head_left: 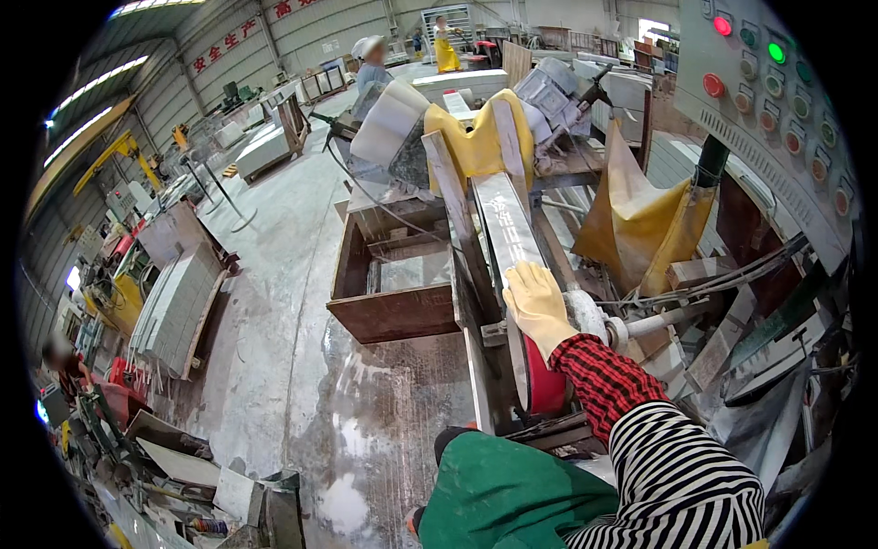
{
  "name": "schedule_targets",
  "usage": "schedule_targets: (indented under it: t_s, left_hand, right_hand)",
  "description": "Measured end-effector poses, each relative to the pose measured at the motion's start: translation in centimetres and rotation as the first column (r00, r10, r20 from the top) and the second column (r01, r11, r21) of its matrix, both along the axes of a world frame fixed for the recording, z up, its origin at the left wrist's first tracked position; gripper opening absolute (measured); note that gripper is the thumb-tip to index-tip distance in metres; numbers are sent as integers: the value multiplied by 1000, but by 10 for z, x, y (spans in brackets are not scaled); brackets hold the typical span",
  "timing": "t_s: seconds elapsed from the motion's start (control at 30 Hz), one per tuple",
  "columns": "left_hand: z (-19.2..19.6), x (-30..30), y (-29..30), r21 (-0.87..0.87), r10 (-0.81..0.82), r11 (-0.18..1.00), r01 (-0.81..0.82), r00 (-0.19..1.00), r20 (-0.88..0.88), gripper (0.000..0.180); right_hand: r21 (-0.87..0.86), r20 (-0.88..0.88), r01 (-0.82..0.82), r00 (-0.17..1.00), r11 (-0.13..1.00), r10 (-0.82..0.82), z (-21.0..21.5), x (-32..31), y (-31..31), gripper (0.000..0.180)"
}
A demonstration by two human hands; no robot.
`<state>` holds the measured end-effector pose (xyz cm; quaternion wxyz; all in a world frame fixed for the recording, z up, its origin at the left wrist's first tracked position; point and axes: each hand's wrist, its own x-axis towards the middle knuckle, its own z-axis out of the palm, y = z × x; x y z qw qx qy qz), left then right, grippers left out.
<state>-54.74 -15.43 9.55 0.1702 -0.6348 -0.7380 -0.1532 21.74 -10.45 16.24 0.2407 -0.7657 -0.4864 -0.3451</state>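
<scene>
My right hand, in a cream rubber glove, lies palm down on a narrow white strip, with its fingers stretched forward. The strip runs away from me along a conveyor and has dark marks on its top; I cannot tell whether it is the belt itself or a piece lying on it. Below my wrist, a red drum shows at the conveyor's near end. Ahead, the strip runs under a yellow flap between two upright boards. My left hand is out of view.
A control panel with lit buttons hangs at the upper right. An open wooden box stands left of the conveyor. Stacked slabs are further left. Pipes, cables and offcuts crowd the right side. Other people stand in the background and at far left.
</scene>
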Motion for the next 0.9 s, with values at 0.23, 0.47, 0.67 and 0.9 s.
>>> schedule_targets:
  t_s: [0.23,0.47,0.67,0.9]
  left_hand:
    - [-4,-4,2,-59,32,998,-34,999,-39,51]
    - [-22,-21,5,-68,23,997,-30,995,-96,50]
    - [-30,-35,6,-167,41,985,-48,998,-45,50]
    - [-42,-45,30,-223,144,966,-132,989,38,48]
  right_hand:
    - [2,3,-4,1000,1000,4,0,-6,-3,28]
    - [-61,-36,-2,999,998,-1,1,-14,-10,33]
    - [-83,-24,13,1000,996,-15,-6,-19,-12,31]
    - [-23,29,-77,997,997,77,0,-28,-15,29]
